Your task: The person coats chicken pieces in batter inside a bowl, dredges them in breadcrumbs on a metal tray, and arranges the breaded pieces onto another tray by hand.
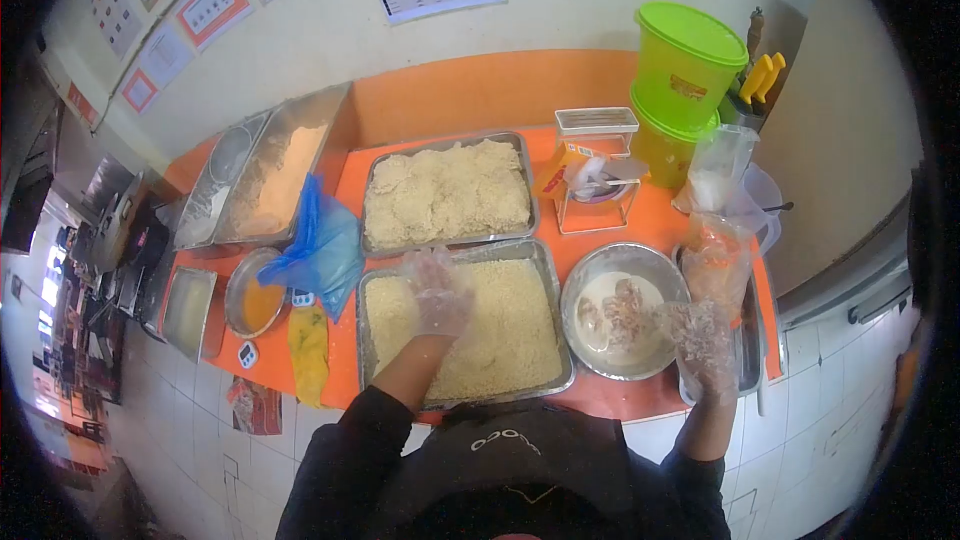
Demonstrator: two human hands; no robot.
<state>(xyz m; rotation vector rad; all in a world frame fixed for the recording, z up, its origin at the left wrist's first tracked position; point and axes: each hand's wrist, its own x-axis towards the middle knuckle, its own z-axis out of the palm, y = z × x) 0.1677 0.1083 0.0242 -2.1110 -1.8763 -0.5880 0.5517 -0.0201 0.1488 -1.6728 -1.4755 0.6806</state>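
Observation:
My left hand (437,295), in a clear plastic glove, is over a metal tray (566,365) of pale breadcrumbs (510,325). Its fingers reach forward and look stretched out, though slightly blurred; nothing shows in them. On the right, my right hand (705,348), also in a clear glove, is at the right rim of a round metal bowl (577,352). Crinkled plastic hides how its fingers are bent. Inside the bowl, pieces of what looks like raw meat (627,308) sit in a white batter (605,290). Behind the crumb tray stands another tray (530,165) heaped with crumb-coated pieces (445,190).
Deep metal pans (325,175) hold orange and white powders at left. Nearby are a blue plastic bag (325,245), a bowl of orange liquid (262,302), a yellow cloth (308,355) and a timer (247,353). Green tubs (685,70), a wire rack (597,220) and a plastic bag (717,265) stand right.

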